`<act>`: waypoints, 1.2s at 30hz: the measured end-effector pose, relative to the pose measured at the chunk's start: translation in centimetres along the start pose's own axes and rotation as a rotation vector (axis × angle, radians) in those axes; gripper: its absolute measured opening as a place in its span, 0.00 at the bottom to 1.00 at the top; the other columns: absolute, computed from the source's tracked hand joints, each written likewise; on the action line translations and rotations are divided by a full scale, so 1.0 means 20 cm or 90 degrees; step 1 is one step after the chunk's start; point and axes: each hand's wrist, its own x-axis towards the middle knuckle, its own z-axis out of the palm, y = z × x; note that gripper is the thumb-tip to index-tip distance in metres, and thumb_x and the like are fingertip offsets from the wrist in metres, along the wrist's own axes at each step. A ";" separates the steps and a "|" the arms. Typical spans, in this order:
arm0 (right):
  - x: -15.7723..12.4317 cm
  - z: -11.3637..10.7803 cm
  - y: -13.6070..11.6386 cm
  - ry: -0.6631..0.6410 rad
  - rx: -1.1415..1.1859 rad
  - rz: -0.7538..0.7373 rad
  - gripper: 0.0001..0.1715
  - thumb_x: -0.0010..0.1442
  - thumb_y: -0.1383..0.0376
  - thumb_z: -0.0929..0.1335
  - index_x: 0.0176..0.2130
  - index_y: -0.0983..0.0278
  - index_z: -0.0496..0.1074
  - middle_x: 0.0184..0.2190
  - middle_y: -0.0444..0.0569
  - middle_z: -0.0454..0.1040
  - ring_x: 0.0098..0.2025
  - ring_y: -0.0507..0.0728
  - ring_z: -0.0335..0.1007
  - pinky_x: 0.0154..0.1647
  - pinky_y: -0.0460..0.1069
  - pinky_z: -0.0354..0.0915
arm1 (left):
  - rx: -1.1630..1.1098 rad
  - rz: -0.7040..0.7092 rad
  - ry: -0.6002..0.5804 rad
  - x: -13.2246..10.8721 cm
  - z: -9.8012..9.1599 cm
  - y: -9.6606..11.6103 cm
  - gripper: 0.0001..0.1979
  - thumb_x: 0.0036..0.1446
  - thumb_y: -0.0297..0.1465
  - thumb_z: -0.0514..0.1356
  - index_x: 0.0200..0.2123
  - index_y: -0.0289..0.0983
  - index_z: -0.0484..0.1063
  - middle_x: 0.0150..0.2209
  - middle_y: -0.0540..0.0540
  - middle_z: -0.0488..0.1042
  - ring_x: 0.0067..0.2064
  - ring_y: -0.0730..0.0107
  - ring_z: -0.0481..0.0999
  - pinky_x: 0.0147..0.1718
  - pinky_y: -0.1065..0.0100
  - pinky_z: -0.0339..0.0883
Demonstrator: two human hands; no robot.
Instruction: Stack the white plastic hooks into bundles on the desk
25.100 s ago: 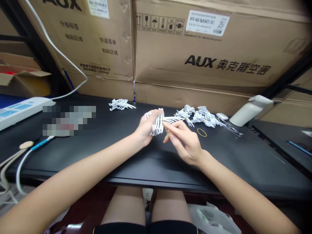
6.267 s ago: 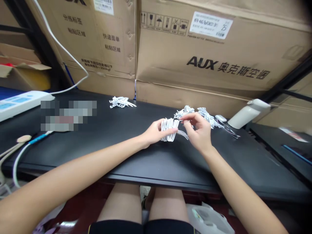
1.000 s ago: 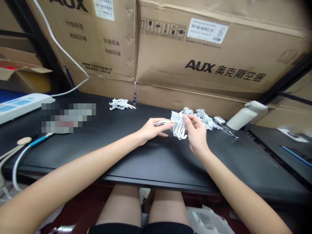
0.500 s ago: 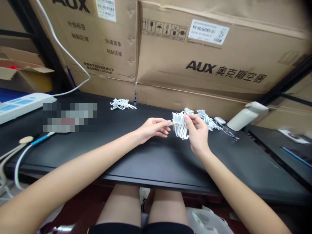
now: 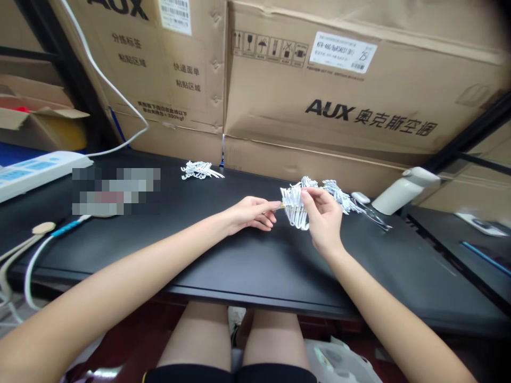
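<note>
One bundle of white hooks (image 5: 294, 211) is held over the black table (image 5: 255, 271), between the left hand (image 5: 248, 214) at nine o'clock and the right hand (image 5: 325, 215) at three o'clock. A yellow band (image 5: 284, 206) crosses the bundle. The left thumb and forefinger press together on its banded end, pinching it; whether they grip the band itself or hook ends under it cannot be told. The other left fingers curl loosely below. The right hand pinches the bundle's far side, thumb on the near face, its fingertips partly hidden behind.

Taking the bundle as the dial's centre, a separate hook cluster (image 5: 200, 170) lies well apart at ten o'clock. Near the right hand are another cluster (image 5: 309, 182) at one and a third cluster (image 5: 338, 196) between two and three. A white bottle (image 5: 399, 192) leans at three o'clock, and a power strip (image 5: 43, 173) lies far off toward nine.
</note>
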 end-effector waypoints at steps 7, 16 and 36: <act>0.00 0.00 -0.01 0.000 0.025 -0.006 0.11 0.54 0.59 0.71 0.35 0.63 0.73 0.34 0.48 0.74 0.37 0.55 0.71 0.40 0.51 0.67 | 0.044 -0.011 0.019 0.00 0.00 0.00 0.26 0.41 0.51 0.66 0.26 0.34 0.65 0.23 0.48 0.72 0.24 0.73 0.73 0.29 0.66 0.71; -0.01 0.00 -0.02 0.000 -0.002 -0.018 0.13 0.54 0.56 0.70 0.35 0.63 0.72 0.35 0.49 0.75 0.38 0.57 0.72 0.42 0.54 0.69 | -0.082 -0.011 -0.086 0.01 -0.01 -0.01 0.18 0.47 0.43 0.66 0.29 0.32 0.70 0.22 0.51 0.69 0.25 0.76 0.72 0.30 0.69 0.71; -0.02 0.01 -0.04 -0.026 -0.028 -0.033 0.12 0.55 0.56 0.70 0.36 0.62 0.73 0.35 0.49 0.74 0.39 0.57 0.71 0.42 0.53 0.69 | -0.142 -0.033 -0.168 0.00 -0.02 -0.01 0.13 0.52 0.38 0.64 0.32 0.33 0.72 0.23 0.50 0.69 0.26 0.76 0.71 0.29 0.71 0.71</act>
